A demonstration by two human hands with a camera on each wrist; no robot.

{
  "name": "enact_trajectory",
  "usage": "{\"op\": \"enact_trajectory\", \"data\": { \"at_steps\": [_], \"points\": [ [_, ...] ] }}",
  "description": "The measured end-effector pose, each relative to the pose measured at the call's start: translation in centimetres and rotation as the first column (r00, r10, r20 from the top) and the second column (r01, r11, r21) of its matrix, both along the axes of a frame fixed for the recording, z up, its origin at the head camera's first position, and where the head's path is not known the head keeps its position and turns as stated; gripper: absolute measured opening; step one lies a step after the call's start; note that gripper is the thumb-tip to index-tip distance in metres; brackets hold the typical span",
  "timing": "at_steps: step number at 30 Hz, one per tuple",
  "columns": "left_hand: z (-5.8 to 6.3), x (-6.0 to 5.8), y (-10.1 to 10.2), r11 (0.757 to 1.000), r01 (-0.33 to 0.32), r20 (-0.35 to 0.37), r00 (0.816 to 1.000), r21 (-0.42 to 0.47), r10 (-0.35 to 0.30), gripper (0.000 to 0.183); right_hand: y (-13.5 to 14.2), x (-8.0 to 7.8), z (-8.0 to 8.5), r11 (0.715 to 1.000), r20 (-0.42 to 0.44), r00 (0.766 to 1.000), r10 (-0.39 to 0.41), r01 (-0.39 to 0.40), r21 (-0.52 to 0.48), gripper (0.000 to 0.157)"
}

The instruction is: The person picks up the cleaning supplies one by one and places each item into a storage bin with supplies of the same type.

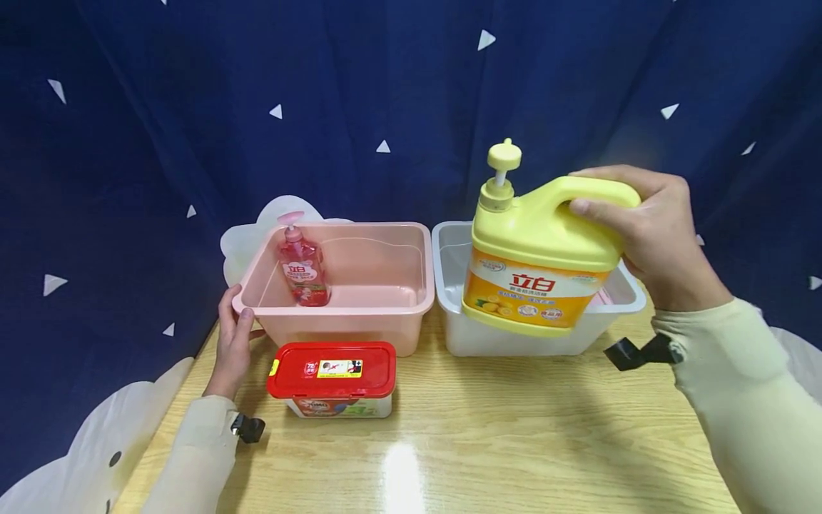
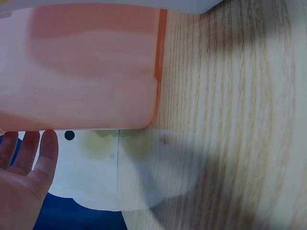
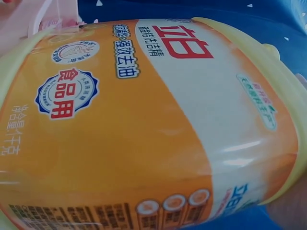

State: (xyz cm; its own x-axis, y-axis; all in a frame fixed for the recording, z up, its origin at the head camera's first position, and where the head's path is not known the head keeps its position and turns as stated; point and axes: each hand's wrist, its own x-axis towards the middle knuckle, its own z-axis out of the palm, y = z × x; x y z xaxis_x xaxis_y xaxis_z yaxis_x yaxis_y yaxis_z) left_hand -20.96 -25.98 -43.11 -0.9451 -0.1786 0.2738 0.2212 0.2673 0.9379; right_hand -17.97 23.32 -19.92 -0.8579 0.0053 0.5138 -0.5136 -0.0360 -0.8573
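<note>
My right hand [image 1: 661, 228] grips the moulded handle of a big yellow pump bottle of dish soap [image 1: 539, 257], thumb and fingers round it. The bottle is held up and slightly tilted, overlapping the grey-white bin [image 1: 514, 343] in the head view. Its orange and white label [image 3: 134, 129] fills the right wrist view. My left hand [image 1: 232, 346] touches the front left corner of the pink bin [image 1: 347, 321], and its fingers [image 2: 48, 153] look fairly straight against the wall. Inside the pink bin, a red pump bottle [image 1: 305, 271] leans against the left end.
In front of the pink bin, a white tub with a red lid [image 1: 332, 368] sits on the wooden table [image 1: 501, 435]. Something pink [image 1: 601, 297] shows at the right inside the grey-white bin. A dark blue curtain [image 1: 398, 86] hangs behind both bins.
</note>
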Motion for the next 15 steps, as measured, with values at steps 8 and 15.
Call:
{"op": "enact_trajectory", "data": {
  "at_steps": [8, 15],
  "points": [
    [1.3, 0.9, 1.0, 1.0, 0.023, -0.022, 0.999, 0.004, -0.023, 0.054, -0.4, -1.1, 0.2, 0.999, 0.001, 1.0, -0.025, 0.025, 0.024, 0.036],
    [1.3, 0.9, 0.9, 1.0, 0.006, -0.013, 1.0, 0.004, -0.006, 0.053, -1.3, -2.5, 0.8, 0.999, -0.004, 1.0, -0.03, 0.03, 0.043, 0.035]
  ]
}}
